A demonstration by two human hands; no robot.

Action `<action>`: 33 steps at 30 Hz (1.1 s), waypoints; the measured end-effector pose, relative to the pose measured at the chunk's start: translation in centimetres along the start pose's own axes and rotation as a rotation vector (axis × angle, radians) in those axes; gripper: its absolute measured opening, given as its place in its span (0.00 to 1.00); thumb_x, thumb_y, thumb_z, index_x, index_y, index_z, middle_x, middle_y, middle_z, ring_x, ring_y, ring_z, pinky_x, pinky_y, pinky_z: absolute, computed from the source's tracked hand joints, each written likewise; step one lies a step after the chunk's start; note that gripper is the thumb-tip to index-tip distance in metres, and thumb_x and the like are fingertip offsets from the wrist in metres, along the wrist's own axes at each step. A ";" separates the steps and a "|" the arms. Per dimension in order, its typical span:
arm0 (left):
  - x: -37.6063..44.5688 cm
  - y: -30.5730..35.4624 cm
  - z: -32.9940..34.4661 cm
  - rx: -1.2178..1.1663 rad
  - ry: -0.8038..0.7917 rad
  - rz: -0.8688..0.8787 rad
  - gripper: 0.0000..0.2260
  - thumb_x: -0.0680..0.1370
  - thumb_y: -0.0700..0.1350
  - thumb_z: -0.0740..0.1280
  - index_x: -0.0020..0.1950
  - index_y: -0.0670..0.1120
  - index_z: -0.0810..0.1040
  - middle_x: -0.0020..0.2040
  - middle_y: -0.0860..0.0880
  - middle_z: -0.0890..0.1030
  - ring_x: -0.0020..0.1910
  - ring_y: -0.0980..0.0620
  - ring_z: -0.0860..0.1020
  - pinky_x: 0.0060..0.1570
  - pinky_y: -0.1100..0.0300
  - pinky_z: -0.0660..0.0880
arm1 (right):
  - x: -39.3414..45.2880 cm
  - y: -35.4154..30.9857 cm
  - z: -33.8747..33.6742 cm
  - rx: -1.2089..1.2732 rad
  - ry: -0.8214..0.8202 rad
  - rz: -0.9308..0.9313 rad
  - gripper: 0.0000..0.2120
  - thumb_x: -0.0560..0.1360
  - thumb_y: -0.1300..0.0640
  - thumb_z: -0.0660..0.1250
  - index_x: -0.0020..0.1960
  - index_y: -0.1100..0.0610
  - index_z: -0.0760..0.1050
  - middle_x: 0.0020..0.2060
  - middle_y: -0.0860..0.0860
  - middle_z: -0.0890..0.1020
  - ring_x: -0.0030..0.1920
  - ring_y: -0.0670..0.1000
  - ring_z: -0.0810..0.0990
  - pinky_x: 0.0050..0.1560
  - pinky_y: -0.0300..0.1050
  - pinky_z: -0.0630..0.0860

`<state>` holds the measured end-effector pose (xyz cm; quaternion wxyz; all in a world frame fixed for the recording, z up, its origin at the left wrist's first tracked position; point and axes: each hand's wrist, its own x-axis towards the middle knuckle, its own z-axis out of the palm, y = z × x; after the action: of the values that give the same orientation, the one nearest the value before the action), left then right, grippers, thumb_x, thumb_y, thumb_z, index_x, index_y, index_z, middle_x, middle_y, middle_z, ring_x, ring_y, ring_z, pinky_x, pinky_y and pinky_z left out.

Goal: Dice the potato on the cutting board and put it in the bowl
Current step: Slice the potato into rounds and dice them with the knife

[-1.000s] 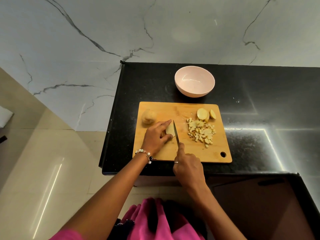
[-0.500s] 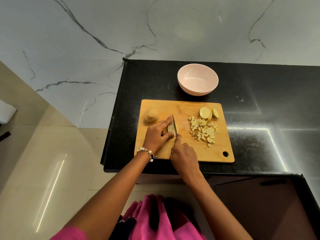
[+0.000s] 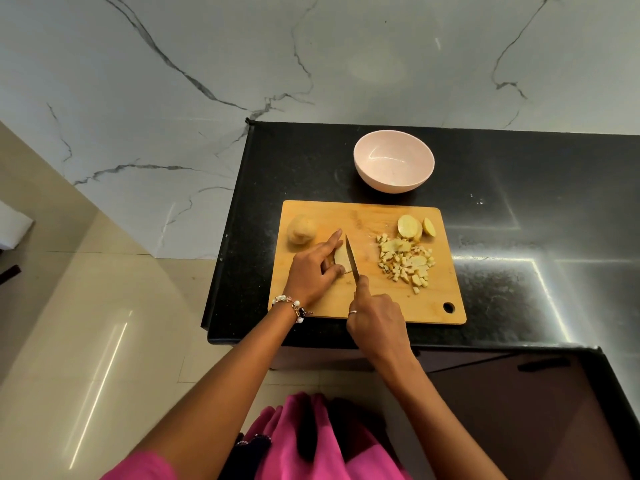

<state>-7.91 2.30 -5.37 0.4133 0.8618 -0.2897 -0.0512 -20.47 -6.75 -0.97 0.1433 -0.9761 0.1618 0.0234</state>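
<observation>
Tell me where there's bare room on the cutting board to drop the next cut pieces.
Free: the strip of cutting board between the knife and the diced pile, and the near edge by the hanging hole. Crowded: the right side and around the left hand.

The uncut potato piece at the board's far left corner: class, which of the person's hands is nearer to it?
Left. The left hand pins a slice just right of and nearer the person than the uncut potato piece. The right hand grips the knife farther right, at the board's near edge.
</observation>
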 end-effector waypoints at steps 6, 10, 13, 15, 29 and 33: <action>0.0 -0.1 0.1 -0.024 0.021 -0.016 0.32 0.71 0.41 0.72 0.73 0.49 0.64 0.58 0.54 0.80 0.32 0.61 0.69 0.43 0.69 0.72 | 1.1 -0.5 0.5 -0.049 -0.007 -0.013 0.26 0.79 0.60 0.50 0.76 0.62 0.51 0.46 0.61 0.79 0.43 0.62 0.77 0.36 0.48 0.62; 0.2 -0.2 0.2 -0.038 0.022 -0.020 0.32 0.70 0.41 0.72 0.72 0.49 0.65 0.57 0.54 0.80 0.31 0.61 0.69 0.43 0.70 0.71 | 1.4 -0.7 0.7 -0.058 0.006 -0.014 0.26 0.79 0.61 0.50 0.75 0.63 0.50 0.47 0.61 0.79 0.44 0.61 0.77 0.36 0.48 0.63; 0.2 -0.2 0.3 -0.050 0.036 -0.015 0.31 0.70 0.40 0.72 0.72 0.48 0.66 0.56 0.54 0.80 0.30 0.61 0.69 0.42 0.74 0.69 | 1.9 -1.2 1.0 -0.044 0.024 0.012 0.25 0.79 0.63 0.51 0.75 0.65 0.51 0.47 0.61 0.79 0.44 0.62 0.78 0.37 0.49 0.66; 0.2 -0.2 0.4 -0.055 0.046 -0.013 0.31 0.70 0.39 0.72 0.71 0.48 0.67 0.55 0.54 0.81 0.30 0.61 0.69 0.41 0.74 0.69 | 2.0 -1.6 1.2 -0.039 0.023 0.018 0.26 0.78 0.64 0.50 0.75 0.67 0.51 0.48 0.62 0.79 0.45 0.62 0.79 0.39 0.49 0.67; 0.0 -0.2 0.0 -0.040 0.033 -0.010 0.32 0.70 0.40 0.73 0.72 0.47 0.66 0.55 0.53 0.80 0.31 0.62 0.68 0.40 0.78 0.66 | -1.1 -1.0 -0.8 0.034 -0.004 0.022 0.26 0.78 0.59 0.52 0.75 0.62 0.51 0.43 0.59 0.79 0.41 0.60 0.77 0.34 0.48 0.64; 0.0 -0.5 0.0 -0.046 0.072 0.000 0.30 0.70 0.39 0.72 0.71 0.46 0.67 0.53 0.52 0.81 0.30 0.61 0.68 0.39 0.75 0.69 | 0.6 -1.4 0.0 0.010 -0.036 0.015 0.27 0.78 0.60 0.52 0.75 0.62 0.51 0.45 0.60 0.78 0.43 0.61 0.77 0.35 0.48 0.63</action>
<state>-7.73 2.56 -5.72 0.4433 0.8533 -0.2734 -0.0270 -19.48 -5.69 -0.70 0.1507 -0.9735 0.1668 0.0412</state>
